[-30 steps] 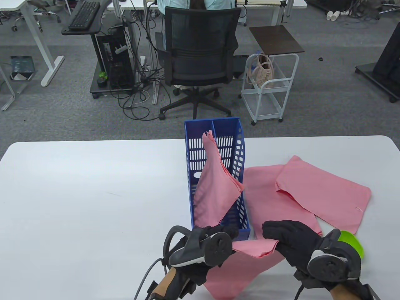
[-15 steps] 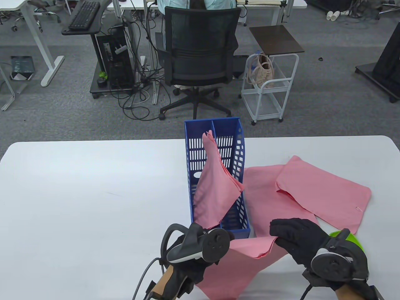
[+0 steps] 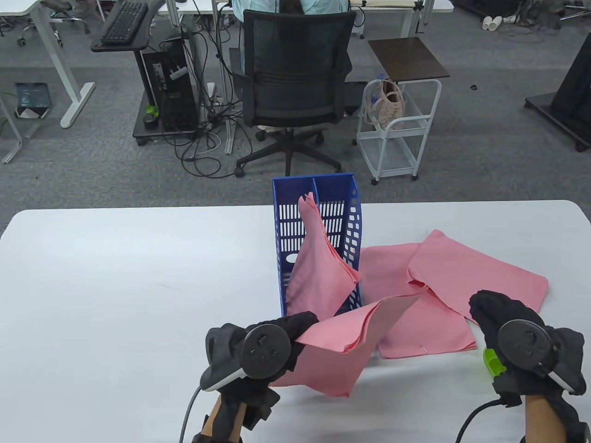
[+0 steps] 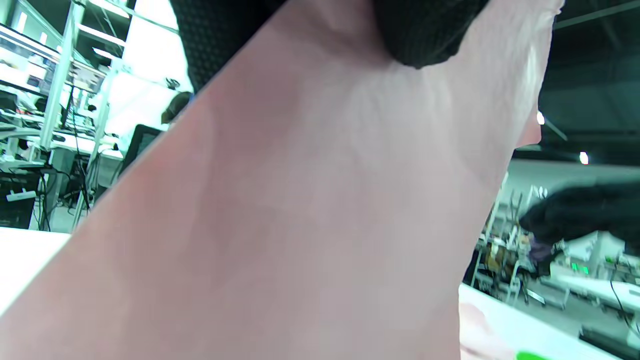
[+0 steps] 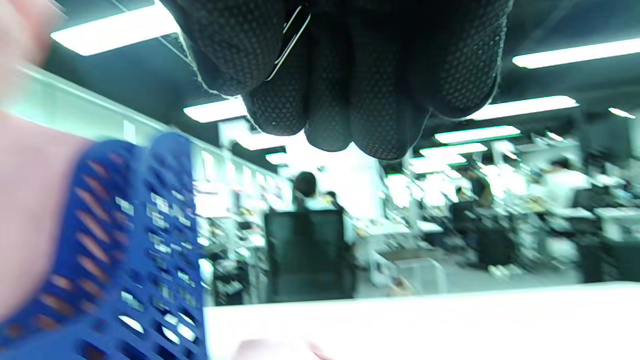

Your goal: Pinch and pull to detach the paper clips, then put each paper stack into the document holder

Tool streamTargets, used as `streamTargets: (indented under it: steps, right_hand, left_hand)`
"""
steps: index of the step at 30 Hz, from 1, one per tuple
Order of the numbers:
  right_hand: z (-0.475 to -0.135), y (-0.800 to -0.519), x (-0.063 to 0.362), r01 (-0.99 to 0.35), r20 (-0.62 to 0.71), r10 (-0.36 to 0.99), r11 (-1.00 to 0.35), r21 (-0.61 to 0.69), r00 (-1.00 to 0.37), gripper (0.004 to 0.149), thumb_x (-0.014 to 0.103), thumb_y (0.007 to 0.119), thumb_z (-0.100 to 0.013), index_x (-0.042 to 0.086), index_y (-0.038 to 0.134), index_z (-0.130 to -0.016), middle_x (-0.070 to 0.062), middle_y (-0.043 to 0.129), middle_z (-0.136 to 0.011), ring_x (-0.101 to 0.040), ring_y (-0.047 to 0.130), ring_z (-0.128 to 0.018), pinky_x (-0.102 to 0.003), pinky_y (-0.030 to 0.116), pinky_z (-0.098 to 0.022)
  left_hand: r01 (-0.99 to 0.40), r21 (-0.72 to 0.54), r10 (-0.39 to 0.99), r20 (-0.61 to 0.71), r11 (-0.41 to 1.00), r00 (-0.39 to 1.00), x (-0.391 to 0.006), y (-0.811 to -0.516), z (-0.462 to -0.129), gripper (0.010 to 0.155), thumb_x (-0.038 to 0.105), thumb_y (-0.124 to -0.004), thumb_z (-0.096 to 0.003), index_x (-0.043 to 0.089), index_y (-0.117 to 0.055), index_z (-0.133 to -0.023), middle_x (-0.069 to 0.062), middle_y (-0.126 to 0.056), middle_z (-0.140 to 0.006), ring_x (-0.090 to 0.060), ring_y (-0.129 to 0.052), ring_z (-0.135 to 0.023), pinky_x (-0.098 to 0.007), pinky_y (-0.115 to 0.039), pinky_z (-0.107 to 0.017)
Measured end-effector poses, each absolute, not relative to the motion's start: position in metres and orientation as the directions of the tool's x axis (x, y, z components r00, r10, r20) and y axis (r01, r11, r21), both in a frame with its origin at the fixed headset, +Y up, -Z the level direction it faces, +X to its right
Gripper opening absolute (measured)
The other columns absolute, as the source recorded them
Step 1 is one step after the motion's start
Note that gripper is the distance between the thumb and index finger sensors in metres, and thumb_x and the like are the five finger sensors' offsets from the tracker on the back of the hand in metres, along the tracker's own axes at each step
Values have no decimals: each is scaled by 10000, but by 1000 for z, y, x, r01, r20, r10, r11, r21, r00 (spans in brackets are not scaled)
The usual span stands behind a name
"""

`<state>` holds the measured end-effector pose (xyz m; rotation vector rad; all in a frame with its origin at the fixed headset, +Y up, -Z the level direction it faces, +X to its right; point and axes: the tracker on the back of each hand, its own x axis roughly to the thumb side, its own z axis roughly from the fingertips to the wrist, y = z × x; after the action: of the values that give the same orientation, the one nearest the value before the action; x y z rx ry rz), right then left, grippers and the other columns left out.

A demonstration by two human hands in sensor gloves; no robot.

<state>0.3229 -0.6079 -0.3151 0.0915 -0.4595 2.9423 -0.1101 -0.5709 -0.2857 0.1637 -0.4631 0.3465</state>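
My left hand (image 3: 300, 325) grips one edge of a pink paper stack (image 3: 351, 330) and holds it lifted just in front of the blue document holder (image 3: 351, 217). This stack fills the left wrist view (image 4: 300, 225), with my gloved fingers (image 4: 420, 35) curled over its top. My right hand (image 3: 489, 309) is off to the right, clear of the stack. In the right wrist view its curled fingers (image 5: 350, 75) pinch a thin metal paper clip (image 5: 290, 35). Another pink stack (image 3: 318, 277) stands in the holder's left compartment.
Two more pink stacks lie right of the holder, a far one (image 3: 480, 277) and a near one (image 3: 415, 323) with a paper clip (image 3: 422, 349) at its front edge. A green dish (image 3: 493, 362) shows under my right wrist. An office chair (image 3: 295, 83) stands beyond the table.
My right hand has let go of the stack's corner and pulled away to the right, over the green dish. My left hand has raised the stack towards the holder.
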Motion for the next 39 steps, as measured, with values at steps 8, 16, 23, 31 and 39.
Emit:
streamTargets:
  steps: [8, 16, 23, 31, 39]
  right_hand:
    - [-357, -670, 370, -65, -244, 17, -979, 193, -970, 352, 321, 669, -606, 205, 758, -926, -157, 802, -1017, -381, 881, -839, -483, 715, -655]
    - [-363, -701, 390, -65, -352, -69, -932, 357, -934, 441, 357, 670, -602, 192, 710, -1009, -210, 731, -1082, -441, 818, -902, -531, 674, -684]
    - [-360, -690, 385, -72, -325, -22, -958, 276, -946, 549, 407, 634, -605, 154, 601, -1092, -255, 611, -1149, -489, 711, -981, -577, 606, -726]
    - [-351, -670, 384, -106, -291, 54, -980, 167, -955, 559, 415, 632, -603, 153, 597, -1095, -255, 612, -1149, -488, 712, -982, -574, 610, -725]
    - [-348, -659, 380, -116, -258, 84, -987, 111, -962, 571, 422, 630, -601, 149, 588, -1101, -257, 604, -1153, -493, 708, -984, -575, 609, -726]
  left_hand:
    - [-473, 172, 370, 421, 864, 828, -144, -556, -277, 436, 348, -674, -567, 248, -782, -977, -12, -1002, -803, -196, -1080, -589, -379, -895, -504]
    - [-490, 228, 385, 384, 841, 839, -165, -547, -266, 434, 347, -676, -567, 246, -792, -972, -15, -1008, -794, -198, -1081, -584, -382, -894, -507]
    - [-446, 262, 352, 338, 856, 873, -170, -541, -258, 434, 343, -683, -567, 236, -806, -969, -24, -1021, -767, -193, -1088, -548, -373, -899, -487]
    - [-257, 347, 193, 207, 902, 959, -150, -501, -244, 440, 340, -687, -567, 215, -821, -967, -39, -1040, -710, -169, -1094, -456, -355, -908, -428]
    - [-65, 508, 77, -3, 859, 997, -108, -487, -246, 455, 315, -673, -591, 160, -769, -1008, -58, -1006, -801, -160, -1103, -521, -319, -925, -446]
